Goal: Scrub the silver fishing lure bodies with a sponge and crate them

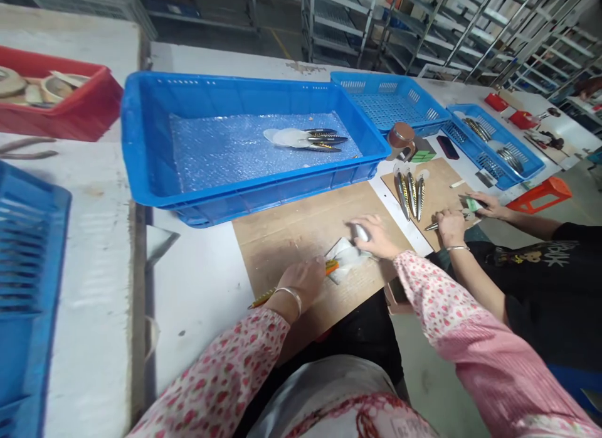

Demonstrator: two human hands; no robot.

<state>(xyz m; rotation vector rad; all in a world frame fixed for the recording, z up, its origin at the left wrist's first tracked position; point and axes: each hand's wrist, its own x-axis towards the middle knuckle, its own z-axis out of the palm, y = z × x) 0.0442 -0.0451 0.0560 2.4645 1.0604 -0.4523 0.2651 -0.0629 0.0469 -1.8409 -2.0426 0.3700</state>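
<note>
Pinching striped piece [261, 298] in left grip [303, 282]; right grip [377, 240] curled round white object [361, 232].

1. I see a red bin [96, 108] holding tape rolls [10, 83], far left.
2. Two tool handles [31, 154] lie between it and a slotted blue crate [59, 237].
3. I see a brown mug [402, 137] near a dark phone [448, 147].
4. Metal racks [339, 16] stand behind; an orange stool [540, 196] sits right.
</note>
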